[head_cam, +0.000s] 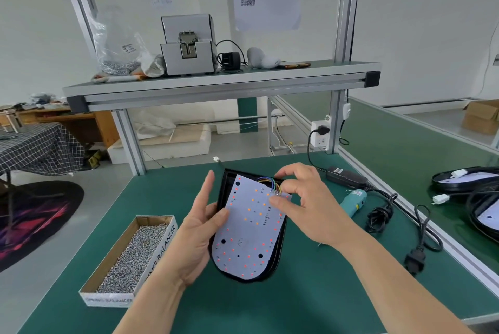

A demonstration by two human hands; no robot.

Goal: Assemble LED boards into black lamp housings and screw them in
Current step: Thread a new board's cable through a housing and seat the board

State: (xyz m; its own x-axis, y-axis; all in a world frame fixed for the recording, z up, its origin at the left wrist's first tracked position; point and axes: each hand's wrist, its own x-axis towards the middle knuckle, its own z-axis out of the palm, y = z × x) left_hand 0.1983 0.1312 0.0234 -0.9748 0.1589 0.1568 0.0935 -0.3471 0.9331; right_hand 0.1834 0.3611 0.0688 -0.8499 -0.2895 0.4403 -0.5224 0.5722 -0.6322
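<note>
Bright, even, diffuse light; faint soft shadows on the green table (310, 306). Slight overall softness, more in the far background; wide-angle distortion bows the aluminium posts (344, 23) at upper left and right

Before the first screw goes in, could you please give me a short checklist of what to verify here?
1. Black housing steadied: ok, the left hand grips its left edge.
2. LED board seated flat: cannot tell; the right hand pinches its wired corner.
3. Coloured wires tucked inside: not ok, they loop above the board's top edge.
4. Screw holes lined up: cannot tell.
5. Screws in reach: ok, the open screw box sits left of the housing.
6. Screwdriver in hand: not ok, it lies on the table to the right.
</note>
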